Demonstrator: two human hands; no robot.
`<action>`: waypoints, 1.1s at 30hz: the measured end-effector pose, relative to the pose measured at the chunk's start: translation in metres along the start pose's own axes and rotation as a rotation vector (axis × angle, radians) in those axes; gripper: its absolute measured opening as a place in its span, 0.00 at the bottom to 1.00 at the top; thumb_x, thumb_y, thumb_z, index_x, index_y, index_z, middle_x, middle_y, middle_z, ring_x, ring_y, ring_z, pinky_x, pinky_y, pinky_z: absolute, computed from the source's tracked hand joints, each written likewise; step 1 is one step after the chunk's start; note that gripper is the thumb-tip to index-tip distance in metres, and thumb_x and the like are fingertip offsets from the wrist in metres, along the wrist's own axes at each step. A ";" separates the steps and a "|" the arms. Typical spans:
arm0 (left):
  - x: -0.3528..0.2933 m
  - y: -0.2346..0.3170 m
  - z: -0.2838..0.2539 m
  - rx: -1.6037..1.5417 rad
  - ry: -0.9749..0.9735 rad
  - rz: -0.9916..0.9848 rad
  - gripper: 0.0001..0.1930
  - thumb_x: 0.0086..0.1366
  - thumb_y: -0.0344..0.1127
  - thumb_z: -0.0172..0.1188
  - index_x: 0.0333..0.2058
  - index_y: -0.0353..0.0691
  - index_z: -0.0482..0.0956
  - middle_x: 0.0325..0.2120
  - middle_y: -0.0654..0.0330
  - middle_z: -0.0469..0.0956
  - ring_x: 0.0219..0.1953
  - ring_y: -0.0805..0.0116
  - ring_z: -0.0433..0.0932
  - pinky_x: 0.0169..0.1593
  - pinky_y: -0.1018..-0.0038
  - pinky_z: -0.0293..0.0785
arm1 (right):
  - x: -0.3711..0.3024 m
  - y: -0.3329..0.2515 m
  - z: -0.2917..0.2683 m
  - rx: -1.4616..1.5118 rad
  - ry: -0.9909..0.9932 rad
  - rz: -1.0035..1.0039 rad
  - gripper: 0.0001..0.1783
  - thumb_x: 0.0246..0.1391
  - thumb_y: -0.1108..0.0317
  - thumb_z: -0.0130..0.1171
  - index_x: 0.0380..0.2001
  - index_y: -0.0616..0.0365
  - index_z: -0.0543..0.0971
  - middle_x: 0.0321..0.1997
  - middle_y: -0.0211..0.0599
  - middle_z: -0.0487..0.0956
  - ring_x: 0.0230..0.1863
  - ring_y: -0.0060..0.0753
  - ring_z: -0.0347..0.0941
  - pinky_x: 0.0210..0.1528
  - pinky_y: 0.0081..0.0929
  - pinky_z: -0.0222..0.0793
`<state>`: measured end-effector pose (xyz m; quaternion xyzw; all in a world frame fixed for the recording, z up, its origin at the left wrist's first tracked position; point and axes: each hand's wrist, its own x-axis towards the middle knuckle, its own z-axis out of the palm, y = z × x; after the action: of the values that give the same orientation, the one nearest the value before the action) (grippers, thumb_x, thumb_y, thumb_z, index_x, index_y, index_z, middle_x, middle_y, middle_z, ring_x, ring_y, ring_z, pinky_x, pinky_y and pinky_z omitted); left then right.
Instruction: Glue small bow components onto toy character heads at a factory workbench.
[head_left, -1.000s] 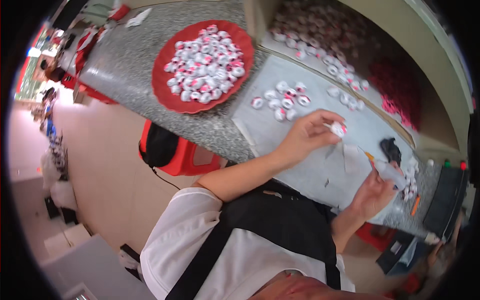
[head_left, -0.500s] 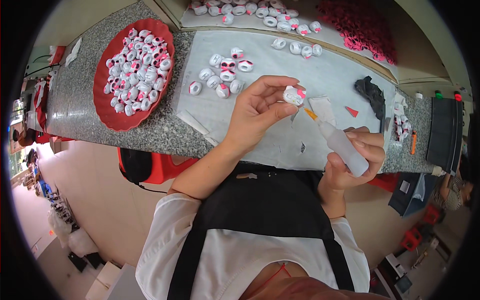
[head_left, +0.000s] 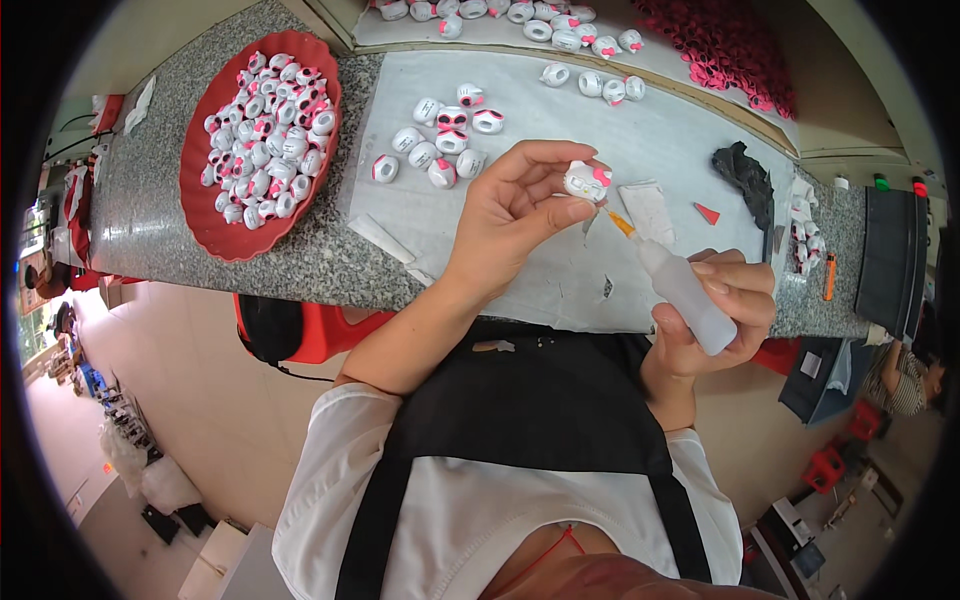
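Between the thumb and fingers of my left hand [head_left: 520, 205] is a small white cat-head figure [head_left: 583, 182] with a pink bow, its face side partly showing. My right hand [head_left: 728, 305] is wrapped round a translucent white squeeze bottle [head_left: 690, 298], tilted up toward the figure. The bottle's thin orange dispensing tip [head_left: 622, 224] points at the figure's lower right edge; whether the two touch I cannot tell. Left of my left hand, several white and pink figures [head_left: 451, 142] lie loosely grouped on the white sheet [head_left: 540, 110].
A red scalloped bowl [head_left: 190, 190] heaped with similar figures stands on the granite counter [head_left: 150, 215] at left. More figures and a pile of pink pieces [head_left: 715, 60] fill the shelf behind. Crumpled black plastic [head_left: 745, 175], folded white paper [head_left: 648, 212] and an orange pen-like tool [head_left: 829, 277] lie at right.
The figure in my left hand has turned slightly, showing more of its face. My right hand keeps the bottle close by. The whole view has shifted a little.
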<state>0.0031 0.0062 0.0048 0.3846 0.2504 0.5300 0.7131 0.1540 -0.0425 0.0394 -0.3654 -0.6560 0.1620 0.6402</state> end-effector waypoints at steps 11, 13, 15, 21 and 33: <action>0.000 0.003 0.002 -0.011 -0.019 -0.040 0.18 0.47 0.22 0.54 0.39 0.33 0.64 0.36 0.56 0.69 0.39 0.72 0.68 0.43 0.76 0.67 | 0.000 0.002 0.000 -0.024 0.011 -0.038 0.23 0.27 0.72 0.66 0.30 0.57 0.66 0.29 0.36 0.66 0.22 0.27 0.65 0.24 0.19 0.65; 0.000 0.003 0.002 -0.008 -0.020 -0.050 0.18 0.47 0.22 0.54 0.39 0.33 0.64 0.35 0.56 0.69 0.40 0.72 0.68 0.43 0.77 0.66 | 0.000 0.002 0.000 -0.020 0.014 -0.036 0.23 0.26 0.72 0.66 0.30 0.57 0.66 0.29 0.37 0.66 0.22 0.27 0.65 0.24 0.19 0.65; -0.001 0.002 0.002 -0.005 -0.021 -0.060 0.18 0.47 0.21 0.54 0.39 0.33 0.64 0.35 0.56 0.69 0.40 0.72 0.68 0.43 0.78 0.65 | 0.000 0.003 0.000 -0.014 -0.010 -0.035 0.24 0.26 0.72 0.66 0.30 0.57 0.67 0.29 0.37 0.66 0.22 0.26 0.65 0.24 0.19 0.65; -0.001 0.003 0.003 -0.005 -0.020 -0.053 0.18 0.47 0.20 0.54 0.39 0.32 0.64 0.36 0.57 0.68 0.40 0.73 0.67 0.43 0.79 0.64 | -0.001 0.002 0.000 -0.010 -0.012 -0.035 0.24 0.25 0.73 0.67 0.30 0.57 0.67 0.29 0.37 0.66 0.22 0.26 0.65 0.24 0.19 0.65; -0.001 -0.006 0.003 0.283 -0.032 0.192 0.15 0.46 0.21 0.55 0.37 0.35 0.69 0.33 0.61 0.67 0.33 0.76 0.67 0.38 0.81 0.66 | 0.000 -0.002 0.003 -0.105 -0.039 0.009 0.22 0.29 0.65 0.65 0.29 0.57 0.66 0.26 0.34 0.66 0.21 0.25 0.63 0.22 0.20 0.63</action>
<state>0.0081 0.0037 0.0014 0.5118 0.2732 0.5489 0.6018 0.1503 -0.0430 0.0398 -0.3981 -0.6745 0.1371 0.6065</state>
